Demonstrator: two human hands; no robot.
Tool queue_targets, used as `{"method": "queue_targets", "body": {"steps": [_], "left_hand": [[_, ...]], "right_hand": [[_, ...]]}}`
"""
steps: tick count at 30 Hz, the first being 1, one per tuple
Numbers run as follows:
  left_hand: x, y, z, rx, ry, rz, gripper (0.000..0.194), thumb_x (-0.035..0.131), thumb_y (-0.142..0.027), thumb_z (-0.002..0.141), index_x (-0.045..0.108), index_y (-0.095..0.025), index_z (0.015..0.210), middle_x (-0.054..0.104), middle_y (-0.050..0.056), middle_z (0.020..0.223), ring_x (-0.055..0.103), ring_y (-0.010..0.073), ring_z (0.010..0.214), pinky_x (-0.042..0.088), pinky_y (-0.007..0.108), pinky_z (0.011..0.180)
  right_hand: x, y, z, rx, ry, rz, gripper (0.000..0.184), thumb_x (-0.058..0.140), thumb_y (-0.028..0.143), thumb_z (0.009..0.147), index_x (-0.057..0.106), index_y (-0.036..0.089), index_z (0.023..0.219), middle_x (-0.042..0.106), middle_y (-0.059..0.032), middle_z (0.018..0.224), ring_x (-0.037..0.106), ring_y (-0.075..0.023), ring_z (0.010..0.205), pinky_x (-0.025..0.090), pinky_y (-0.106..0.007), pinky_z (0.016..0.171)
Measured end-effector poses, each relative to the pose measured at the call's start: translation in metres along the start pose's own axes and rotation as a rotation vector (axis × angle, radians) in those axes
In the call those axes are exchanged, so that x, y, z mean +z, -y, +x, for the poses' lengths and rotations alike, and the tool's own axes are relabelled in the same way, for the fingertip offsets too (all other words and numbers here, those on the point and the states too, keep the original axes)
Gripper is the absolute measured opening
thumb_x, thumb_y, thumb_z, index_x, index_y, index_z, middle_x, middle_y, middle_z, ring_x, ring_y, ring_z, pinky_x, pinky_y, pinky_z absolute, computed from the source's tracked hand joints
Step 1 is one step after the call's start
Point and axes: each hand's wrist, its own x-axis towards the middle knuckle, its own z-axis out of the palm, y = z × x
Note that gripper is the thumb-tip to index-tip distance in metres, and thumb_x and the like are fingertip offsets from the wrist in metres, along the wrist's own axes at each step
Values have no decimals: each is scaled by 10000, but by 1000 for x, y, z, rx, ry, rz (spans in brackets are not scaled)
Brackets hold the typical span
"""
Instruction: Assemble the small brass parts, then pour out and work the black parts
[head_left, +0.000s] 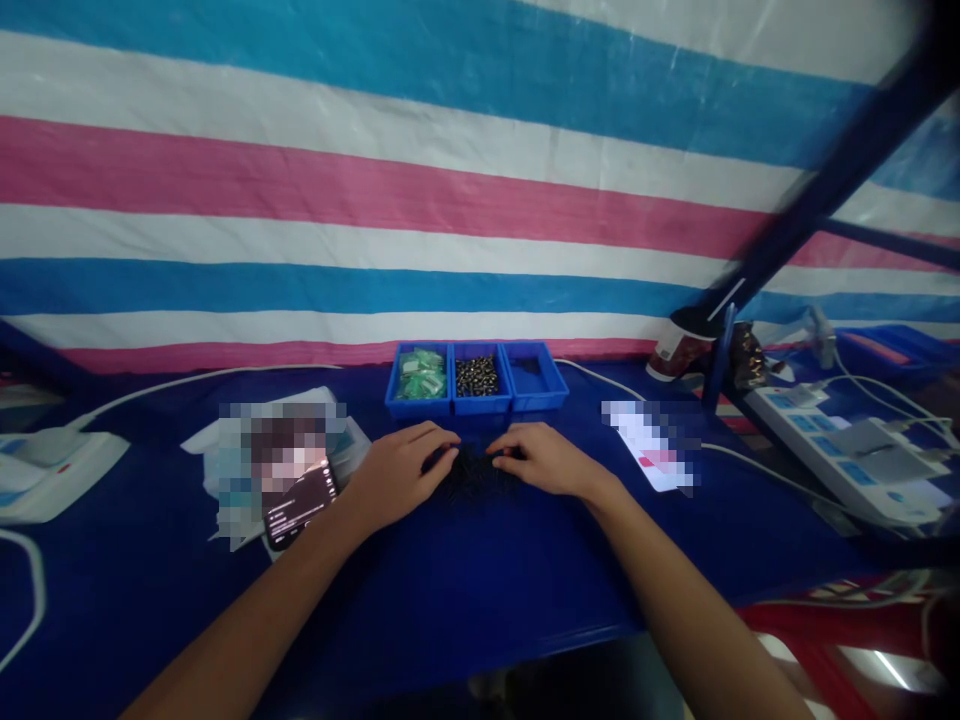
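Observation:
A loose pile of small, thin black pieces (474,478) lies on the blue table, between my two hands. My left hand (405,468) is at the pile's left side, fingers bent and thumb near the fingertips in a pinch. Facing it from the right, my right hand (541,458) also has its thumb and fingertips drawn together at the pile's edge. Whatever the fingertips hold is too small and dark to make out. Just beyond stand three joined blue bins: one with green packets (421,375), one with small brass-and-black parts (477,376), and a right bin (538,400) with a little dark material.
Left of my left forearm, a lit phone (301,508) rests on papers and plastic packaging. Power strips (60,475) sit at far left and right (847,450), with white cables. A blurred white card (651,450), a cup (679,345) and a striped tarp wall (450,200) surround the table.

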Motion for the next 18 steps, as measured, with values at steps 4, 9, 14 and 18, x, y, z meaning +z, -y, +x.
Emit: {"method": "queue_targets", "body": {"steps": [4,9,14,18], "left_hand": [[0,-4,-1,36,18,0,243,460,-296,969,650,-209,1092,689,44,1025,654,168,855,521,323,780],[-2,-7,-3,42,-7,-20,236,461,-286,969,651,-208,1084,690,44,1026,656,172,885,519,327,791],[-4,-9,-4,52,19,-24,223,467,-273,967,648,-213,1082,688,32,1010,650,169,882,515,325,785],[-4,-7,-4,42,28,-22,226,467,-280,970,648,-213,1088,687,28,1003,644,162,847,506,324,782]], "right_hand": [[4,2,2,-10,-29,7,144,616,242,881,752,222,924,699,-47,879,633,-180,813,431,-308,755],[-2,-1,1,-8,-63,78,122,612,235,887,731,211,870,693,-40,844,616,-173,757,419,-302,705],[-7,5,0,33,-80,117,211,588,357,915,673,198,806,665,-15,740,572,-154,671,362,-277,620],[-7,11,0,111,-157,148,393,489,432,953,556,190,650,539,17,585,473,-128,561,293,-273,552]]}}
